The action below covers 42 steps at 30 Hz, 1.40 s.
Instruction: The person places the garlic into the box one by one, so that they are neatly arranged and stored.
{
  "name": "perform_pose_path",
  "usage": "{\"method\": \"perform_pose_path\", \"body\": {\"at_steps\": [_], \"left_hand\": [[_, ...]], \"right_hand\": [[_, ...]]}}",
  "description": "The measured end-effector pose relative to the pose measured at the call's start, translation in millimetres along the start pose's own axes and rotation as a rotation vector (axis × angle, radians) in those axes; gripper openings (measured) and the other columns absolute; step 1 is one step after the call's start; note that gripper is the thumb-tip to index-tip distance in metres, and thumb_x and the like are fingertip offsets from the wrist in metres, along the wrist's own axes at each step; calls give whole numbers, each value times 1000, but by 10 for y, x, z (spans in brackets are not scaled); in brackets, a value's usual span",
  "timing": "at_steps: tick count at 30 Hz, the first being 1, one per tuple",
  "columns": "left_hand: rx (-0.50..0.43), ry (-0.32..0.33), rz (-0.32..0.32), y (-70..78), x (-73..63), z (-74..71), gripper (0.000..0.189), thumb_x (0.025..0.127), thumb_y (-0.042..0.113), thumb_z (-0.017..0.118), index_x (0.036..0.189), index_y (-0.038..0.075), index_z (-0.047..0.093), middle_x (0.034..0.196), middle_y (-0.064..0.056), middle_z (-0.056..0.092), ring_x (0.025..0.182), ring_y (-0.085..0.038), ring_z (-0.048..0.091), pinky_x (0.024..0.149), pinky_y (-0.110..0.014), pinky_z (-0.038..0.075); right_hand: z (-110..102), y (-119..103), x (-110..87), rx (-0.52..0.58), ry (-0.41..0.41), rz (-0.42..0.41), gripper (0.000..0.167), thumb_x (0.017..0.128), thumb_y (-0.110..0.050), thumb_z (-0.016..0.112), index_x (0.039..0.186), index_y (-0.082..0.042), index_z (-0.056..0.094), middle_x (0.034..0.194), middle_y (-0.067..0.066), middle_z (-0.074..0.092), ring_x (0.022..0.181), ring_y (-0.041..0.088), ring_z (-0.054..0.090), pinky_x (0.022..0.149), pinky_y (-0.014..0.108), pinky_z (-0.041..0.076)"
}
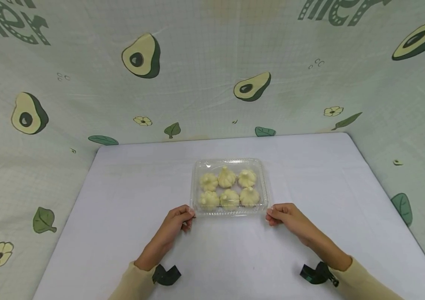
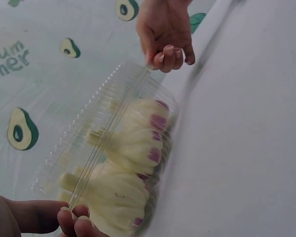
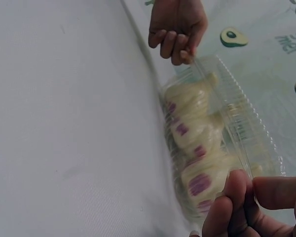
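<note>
A clear plastic clamshell container [image 1: 229,211] with its lid down sits on the white table. Inside it, several garlic bulbs [image 1: 226,177] stand in two rows; purple patches show on their sides in both wrist views. My left hand [image 1: 176,223] pinches the near left corner of the rim between thumb and fingers, also seen in the left wrist view. At the near right corner, my right hand [image 1: 285,217] pinches the rim the same way, its thumb and fingertips closed on the edge in the right wrist view.
The white-covered table [image 1: 227,258] spreads around the container. Behind and beside it hangs a pale cloth [image 1: 197,91] printed with avocados, leaves and flowers. A black wrist camera mount [image 1: 166,276] sits at the left wrist, another mount [image 1: 315,274] at the right.
</note>
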<state>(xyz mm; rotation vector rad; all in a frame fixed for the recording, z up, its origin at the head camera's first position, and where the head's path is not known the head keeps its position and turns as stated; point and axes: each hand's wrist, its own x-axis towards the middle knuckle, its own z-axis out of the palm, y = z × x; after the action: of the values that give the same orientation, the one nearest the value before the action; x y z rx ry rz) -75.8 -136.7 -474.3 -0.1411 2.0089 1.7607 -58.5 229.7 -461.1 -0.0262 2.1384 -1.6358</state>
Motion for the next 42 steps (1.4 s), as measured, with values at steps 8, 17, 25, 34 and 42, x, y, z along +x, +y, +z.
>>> {"method": "perform_pose_path", "body": {"at_steps": [8, 17, 25, 34, 42], "left_hand": [[62, -54, 29, -9, 7, -62, 27, 105, 11, 59, 79, 6, 55, 70, 2, 52, 67, -14, 50, 64, -26, 46], [89, -84, 22, 23, 3, -76, 37, 106, 14, 59, 72, 13, 46, 86, -2, 64, 65, -13, 52, 63, -26, 44], [86, -54, 8, 16, 14, -78, 35, 105, 14, 61, 72, 11, 51, 77, 0, 63, 65, -14, 54, 63, -27, 45], [89, -50, 11, 26, 2, -103, 28, 105, 16, 63, 97, -10, 71, 69, 4, 63, 68, -13, 59, 60, -27, 49], [92, -38, 7, 27, 11, -95, 27, 104, 15, 63, 83, -3, 67, 67, 3, 62, 67, -14, 57, 63, -28, 47]], "right_hand": [[8, -14, -2, 1, 5, -4, 30, 108, -10, 57, 94, 13, 68, 80, 0, 67, 77, 8, 63, 79, 23, 52], [8, -8, -2, -2, 2, -14, 30, 108, -10, 57, 92, 13, 68, 78, -2, 66, 76, 8, 62, 78, 23, 52], [-2, -6, 1, 2, -8, -14, 31, 109, -12, 57, 94, 12, 68, 80, -1, 67, 77, 9, 64, 79, 23, 52], [-14, -11, 25, -14, -13, -8, 33, 109, -14, 58, 97, 15, 69, 81, 1, 69, 79, 8, 65, 81, 22, 53], [-7, -6, 24, -5, -8, -8, 32, 109, -12, 58, 95, 15, 69, 78, -2, 69, 77, 9, 65, 80, 22, 52]]}}
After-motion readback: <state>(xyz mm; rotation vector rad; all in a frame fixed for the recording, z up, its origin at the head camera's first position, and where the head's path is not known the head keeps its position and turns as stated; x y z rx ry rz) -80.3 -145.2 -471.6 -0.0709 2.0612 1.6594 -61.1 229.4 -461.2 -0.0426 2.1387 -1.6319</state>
